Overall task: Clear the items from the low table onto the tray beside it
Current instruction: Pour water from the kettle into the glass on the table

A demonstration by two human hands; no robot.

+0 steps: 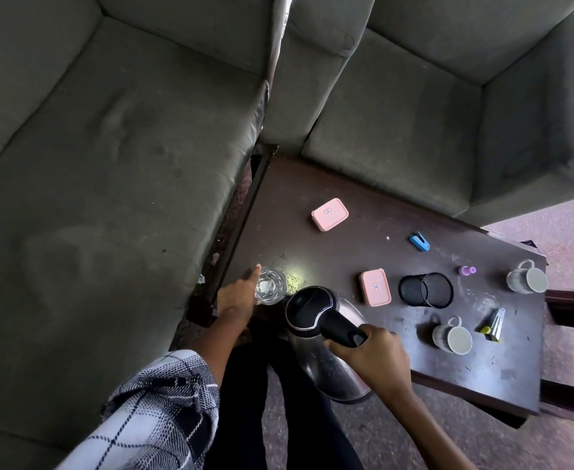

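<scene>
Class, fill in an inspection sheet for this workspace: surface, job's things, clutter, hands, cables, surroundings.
Surface: dark low table, scuffed.
Job's things: kettle, glass, far pink box, near pink box, far mug, near mug, mesh pot, small blue tool, purple item, packet; tray not in view.
Clutter: crumbs by the glass.
Hands: right hand grips kettle handle; left hand against glass, grip unclear.
Cables: nothing seen.
Surroundings: grey sofas, reddish floor.
</scene>
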